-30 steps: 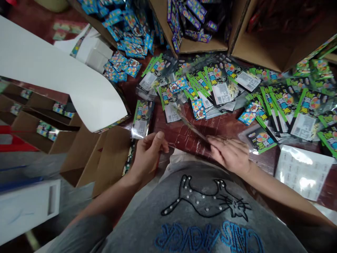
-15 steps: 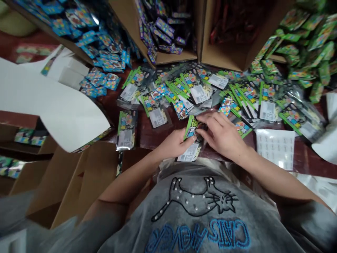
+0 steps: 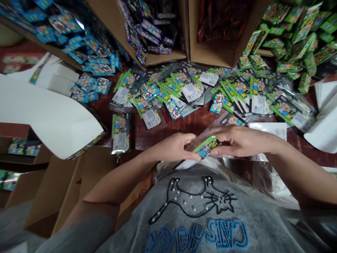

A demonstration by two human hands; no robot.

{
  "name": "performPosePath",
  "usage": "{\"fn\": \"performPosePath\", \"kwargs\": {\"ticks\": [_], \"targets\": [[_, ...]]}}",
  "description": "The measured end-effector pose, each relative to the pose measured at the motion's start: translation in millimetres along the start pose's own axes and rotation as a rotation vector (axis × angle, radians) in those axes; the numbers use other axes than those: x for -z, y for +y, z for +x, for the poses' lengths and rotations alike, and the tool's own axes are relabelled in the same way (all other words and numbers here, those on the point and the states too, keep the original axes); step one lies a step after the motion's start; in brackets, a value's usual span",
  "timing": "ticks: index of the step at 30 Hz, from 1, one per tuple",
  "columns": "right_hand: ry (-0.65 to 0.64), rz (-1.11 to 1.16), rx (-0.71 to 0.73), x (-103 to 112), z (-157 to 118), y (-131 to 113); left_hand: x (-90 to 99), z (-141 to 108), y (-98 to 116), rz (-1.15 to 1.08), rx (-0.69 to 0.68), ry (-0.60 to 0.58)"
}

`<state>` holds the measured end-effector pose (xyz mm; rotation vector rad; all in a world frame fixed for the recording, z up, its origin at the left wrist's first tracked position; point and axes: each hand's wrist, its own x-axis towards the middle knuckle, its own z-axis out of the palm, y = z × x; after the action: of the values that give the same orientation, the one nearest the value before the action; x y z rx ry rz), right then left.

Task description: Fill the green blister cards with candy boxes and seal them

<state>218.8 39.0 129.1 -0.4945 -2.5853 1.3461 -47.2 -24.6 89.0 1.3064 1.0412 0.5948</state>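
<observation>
Close to my body, a clear plastic packet with a green and black printed card [image 3: 205,148] is held tilted between both hands. My left hand [image 3: 177,147] pinches its left side between thumb and fingers. My right hand [image 3: 238,140] has its fingers curled at the packet's right end, with the thumb below; the fingertips are partly hidden behind the plastic. Beyond the hands lie many similar packets [image 3: 191,89], spread over the dark red table. Small blue sachets [image 3: 173,109] lie among them, and another blue pair [image 3: 217,103] lies nearer my right hand.
Across the back stand cardboard boxes [image 3: 214,58] with purple packets [image 3: 151,33] and dark red ones. Blue packets [image 3: 100,45] are heaped at left, green ones [image 3: 286,42] at right. A lone packet [image 3: 121,133] and white sheet [image 3: 52,112] lie left; a white sticker sheet [image 3: 279,130] lies under my right wrist.
The packet has turned from nearly upright to a slant and come closer to my body. My right hand has shifted right and lower. The view has swung slightly right.
</observation>
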Motion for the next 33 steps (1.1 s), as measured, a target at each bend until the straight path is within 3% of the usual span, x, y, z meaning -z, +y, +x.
{"fn": "performPosePath", "kwargs": {"ticks": [3,5,8,13,18,20,23,25,30,33], "targets": [[0.458,-0.04,-0.168,-6.8,4.4,5.8,2.6,13.3,-1.2,-0.051,-0.017,0.085],[0.744,-0.015,-0.309,-24.7,11.7,13.9,1.1,23.7,-6.7,-0.11,-0.088,0.293],[0.811,0.019,-0.467,-60.0,27.0,27.9,-9.6,36.2,-21.4,-0.2,-0.113,0.452],[0.945,-0.187,-0.64,-101.4,47.2,47.5,-29.7,37.4,-49.0,-0.161,-0.06,0.535],[0.927,-0.207,-0.678,-115.5,48.9,58.1,-35.1,11.6,-68.1,0.033,0.031,0.416],[0.876,-0.183,-0.663,-122.4,49.0,55.8,-33.4,2.1,-74.7,0.143,0.08,0.507],[0.644,-0.133,-0.664,-137.2,50.7,47.3,-28.8,-6.2,-85.1,0.192,0.105,0.713],[0.505,-0.11,-0.68,-146.2,51.9,42.2,-26.5,-10.5,-92.7,0.161,0.086,0.74],[0.441,-0.068,-0.606,-143.6,58.2,44.0,-24.3,-28.6,-106.8,0.127,0.067,0.695],[0.481,-0.041,-0.55,-127.8,74.5,53.6,-21.9,-39.5,-108.2,0.108,0.041,0.525]]}}
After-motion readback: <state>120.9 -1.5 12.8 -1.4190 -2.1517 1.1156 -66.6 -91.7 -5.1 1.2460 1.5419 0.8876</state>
